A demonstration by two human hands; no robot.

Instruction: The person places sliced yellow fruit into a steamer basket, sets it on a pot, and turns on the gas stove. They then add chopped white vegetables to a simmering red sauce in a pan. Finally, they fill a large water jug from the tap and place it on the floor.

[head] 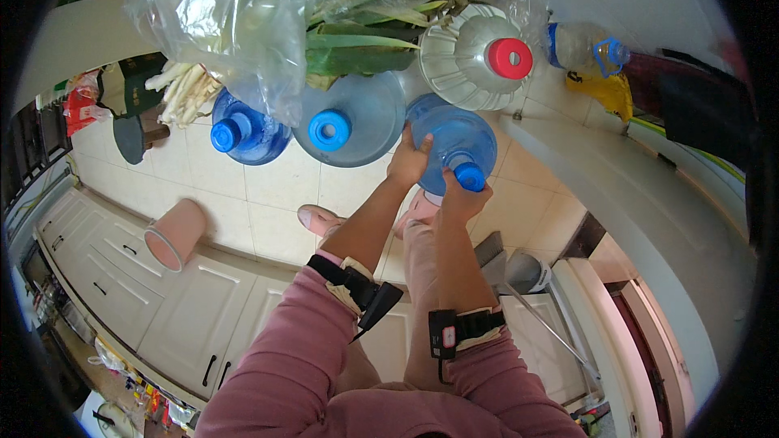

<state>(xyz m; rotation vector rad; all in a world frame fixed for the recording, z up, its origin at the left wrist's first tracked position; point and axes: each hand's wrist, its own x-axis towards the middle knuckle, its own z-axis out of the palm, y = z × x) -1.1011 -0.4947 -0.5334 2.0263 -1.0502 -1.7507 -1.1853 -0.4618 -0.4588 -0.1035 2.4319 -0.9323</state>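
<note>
A large blue water-cooler jug [468, 134] stands or hangs before me, its blue cap facing me. With its fingers on the jug's left side, my left hand [409, 159] steadies it. My right hand [465, 196] grips the jug's neck just below the cap [469, 177]. Left of it is a wider translucent jug [377, 128] with a blue ring cap [329, 129]. Farther left is a smaller blue jug [261, 137]. Behind my hands sits a clear ribbed container [456, 52] with a red cap [510, 58]. Whether the held jug touches the floor is hidden.
Long green leek leaves [359, 52] and a clear plastic bag [219, 24] overhang the jugs. A pink bin [176, 234] stands by white cabinets [195, 310]. A broom [493, 255] leans at right near a pale wall edge [608, 176]. A handled bottle [578, 45] lies beyond.
</note>
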